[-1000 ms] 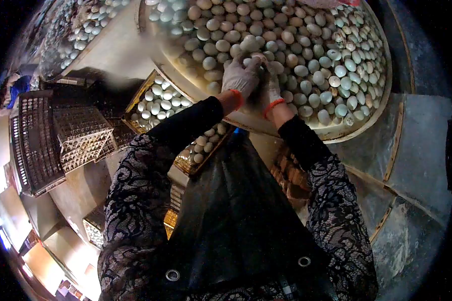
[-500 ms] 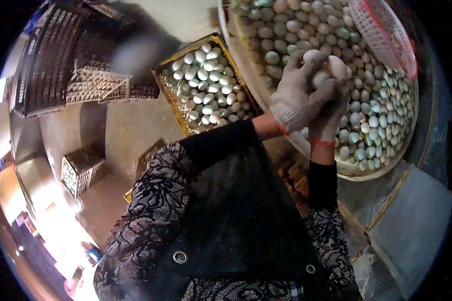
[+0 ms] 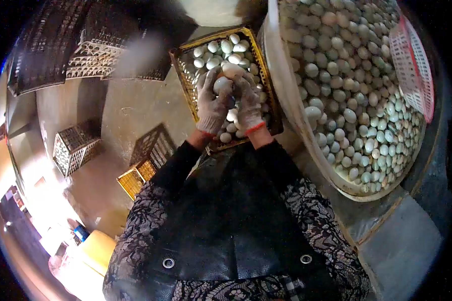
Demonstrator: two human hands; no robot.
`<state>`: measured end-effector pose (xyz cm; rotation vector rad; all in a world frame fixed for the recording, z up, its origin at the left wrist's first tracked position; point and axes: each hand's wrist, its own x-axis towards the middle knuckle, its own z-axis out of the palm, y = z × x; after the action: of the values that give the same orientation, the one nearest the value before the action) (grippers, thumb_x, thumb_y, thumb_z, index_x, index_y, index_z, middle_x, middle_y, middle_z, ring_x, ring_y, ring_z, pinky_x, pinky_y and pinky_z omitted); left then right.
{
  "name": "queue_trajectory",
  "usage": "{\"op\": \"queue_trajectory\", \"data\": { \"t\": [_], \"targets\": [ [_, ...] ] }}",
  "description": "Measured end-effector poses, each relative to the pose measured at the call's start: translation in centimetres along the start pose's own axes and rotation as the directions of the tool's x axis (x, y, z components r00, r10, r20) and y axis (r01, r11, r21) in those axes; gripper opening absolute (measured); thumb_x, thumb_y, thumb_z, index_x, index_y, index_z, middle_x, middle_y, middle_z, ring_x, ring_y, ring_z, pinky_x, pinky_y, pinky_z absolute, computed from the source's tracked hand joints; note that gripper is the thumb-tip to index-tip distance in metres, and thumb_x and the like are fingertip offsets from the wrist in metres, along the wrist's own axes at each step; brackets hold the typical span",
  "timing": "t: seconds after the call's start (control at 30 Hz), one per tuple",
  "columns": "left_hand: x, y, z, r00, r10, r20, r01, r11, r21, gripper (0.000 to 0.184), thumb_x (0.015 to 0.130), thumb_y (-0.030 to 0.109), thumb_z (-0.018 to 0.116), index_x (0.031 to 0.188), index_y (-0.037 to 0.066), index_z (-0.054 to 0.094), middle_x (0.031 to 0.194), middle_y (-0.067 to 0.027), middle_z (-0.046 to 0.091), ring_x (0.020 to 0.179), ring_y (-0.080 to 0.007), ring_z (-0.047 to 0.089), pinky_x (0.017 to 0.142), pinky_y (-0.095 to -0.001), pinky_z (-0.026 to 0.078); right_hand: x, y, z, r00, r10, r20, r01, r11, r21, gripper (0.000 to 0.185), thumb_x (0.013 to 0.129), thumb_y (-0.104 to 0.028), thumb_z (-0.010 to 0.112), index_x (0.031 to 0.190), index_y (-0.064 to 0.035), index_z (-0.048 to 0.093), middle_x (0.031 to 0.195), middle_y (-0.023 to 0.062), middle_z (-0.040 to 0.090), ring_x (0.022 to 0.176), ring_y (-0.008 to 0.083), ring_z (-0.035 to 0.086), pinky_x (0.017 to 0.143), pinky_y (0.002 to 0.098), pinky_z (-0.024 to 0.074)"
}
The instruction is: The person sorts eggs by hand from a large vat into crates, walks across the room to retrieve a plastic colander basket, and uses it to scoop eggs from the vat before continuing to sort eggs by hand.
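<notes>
Both gloved hands are over a yellow-rimmed crate [image 3: 267, 60] that holds many pale eggs. My left hand [image 3: 213, 103] curves round a whitish egg [image 3: 222, 85] between the two hands. Beside it my right hand [image 3: 247, 100] is bent over a pinkish egg [image 3: 232, 70] near its fingertips. The hands are close together, and parts of the eggs between them are hidden by the fingers. To the right stands a large round tub [image 3: 306, 108] filled with eggs.
A pink and white basket [image 3: 412, 67] leans inside the tub's right side. Dark stacked crates [image 3: 47, 45] stand at the upper left. A smaller crate [image 3: 75, 148] and a yellow crate [image 3: 135, 178] rest on the floor at left.
Both hands have moved left from the tub to above the yellow-rimmed crate, carrying eggs gathered between them. The view has shifted, bringing the crate nearer the centre.
</notes>
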<state>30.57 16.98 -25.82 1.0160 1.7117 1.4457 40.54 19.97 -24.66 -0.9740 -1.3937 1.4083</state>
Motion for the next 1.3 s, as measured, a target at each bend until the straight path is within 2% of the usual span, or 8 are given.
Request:
{"op": "queue_trajectory", "data": {
  "t": [0.07,0.27,0.5,0.77,0.83,1.0,1.13,1.3],
  "targets": [
    [1.3,-3.4,0.1,0.993,-0.113,0.019,0.114,0.984,-0.136,0.044,0.080,0.018,0.060,0.120,0.005,0.050,0.113,-0.0145,0.050,0.095,-0.0219,0.053,0.080,-0.0310,0.046,1.4,4.1,1.4,0.840,0.532,-0.106,-0.427,0.769,0.475,0.036,0.091,-0.024,0.053,0.117,0.0016,0.055,0.106,0.0056,0.062,0.092,0.0147,0.057,0.082,0.0261,0.0469],
    [4.7,-7.8,0.0,0.949,-0.306,-0.080,0.313,0.945,0.095,0.046,0.078,0.026,0.062,0.120,0.012,0.051,0.111,-0.0189,0.052,0.096,-0.0314,0.057,0.079,-0.0372,0.049,3.9,19.1,1.8,0.896,0.412,0.169,-0.238,0.763,-0.600,0.047,0.091,-0.015,0.041,0.137,-0.0098,0.033,0.144,0.0142,0.030,0.121,0.0258,0.045,0.103,0.0320,0.0347],
    [9.7,-8.7,-0.1,0.965,-0.259,-0.042,0.223,0.727,0.649,0.053,0.076,0.038,0.062,0.125,0.023,0.048,0.122,-0.0229,0.043,0.105,-0.0411,0.050,0.087,-0.0445,0.045,10.5,13.7,2.2,0.663,0.742,-0.103,-0.729,0.607,-0.317,0.069,0.089,-0.059,0.034,0.129,-0.0034,0.044,0.130,0.0196,0.047,0.117,0.0377,0.046,0.096,0.0423,0.0365],
    [14.0,-10.9,1.4,0.876,-0.202,0.439,-0.385,0.255,0.887,0.050,0.082,0.036,0.056,0.128,0.021,0.042,0.120,-0.0164,0.050,0.104,-0.0418,0.053,0.081,-0.0477,0.047,12.2,12.0,-0.5,0.810,0.585,-0.041,-0.412,0.519,-0.749,0.067,0.076,-0.058,0.058,0.118,-0.0058,0.055,0.117,0.0189,0.057,0.105,0.0332,0.055,0.089,0.0362,0.0414],
    [14.7,-12.5,1.8,0.856,0.009,0.518,-0.509,0.192,0.839,0.048,0.084,0.032,0.054,0.129,0.021,0.042,0.126,-0.0159,0.048,0.110,-0.0403,0.051,0.078,-0.0480,0.049,11.2,14.1,-2.0,0.618,0.764,-0.186,-0.780,0.567,-0.264,0.067,0.075,-0.057,0.060,0.112,-0.0020,0.058,0.111,0.0202,0.060,0.102,0.0310,0.057,0.083,0.0361,0.0436],
    [16.2,-13.4,3.3,0.845,-0.065,0.531,-0.488,0.314,0.814,0.041,0.088,0.022,0.048,0.128,0.022,0.045,0.137,-0.0136,0.037,0.115,-0.0374,0.049,0.069,-0.0497,0.052,11.1,12.4,-2.3,0.977,0.168,-0.133,-0.214,0.741,-0.636,0.031,0.076,-0.033,0.066,0.096,-0.0090,0.066,0.095,0.0129,0.065,0.089,0.0319,0.059,0.083,0.0419,0.0452],
    [15.4,-10.1,3.5,0.739,0.051,0.672,-0.658,0.265,0.705,0.042,0.087,0.018,0.044,0.127,0.006,0.044,0.133,-0.0138,0.040,0.124,-0.0358,0.037,0.095,-0.0582,0.033,11.3,16.7,-2.0,0.906,-0.422,-0.044,0.226,0.568,-0.791,0.029,0.080,-0.033,0.065,0.094,-0.0083,0.060,0.093,0.0188,0.059,0.087,0.0390,0.051,0.079,0.0477,0.0432],
    [13.4,-13.3,1.7,0.753,0.180,0.633,-0.651,0.343,0.677,0.048,0.088,0.025,0.044,0.135,0.017,0.039,0.140,-0.0182,0.033,0.124,-0.0417,0.033,0.102,-0.0563,0.028,9.8,16.2,-2.3,0.938,-0.346,-0.027,0.189,0.575,-0.796,0.032,0.086,-0.034,0.057,0.107,-0.0098,0.056,0.106,0.0199,0.056,0.099,0.0393,0.050,0.085,0.0475,0.0417]
  ]
}}
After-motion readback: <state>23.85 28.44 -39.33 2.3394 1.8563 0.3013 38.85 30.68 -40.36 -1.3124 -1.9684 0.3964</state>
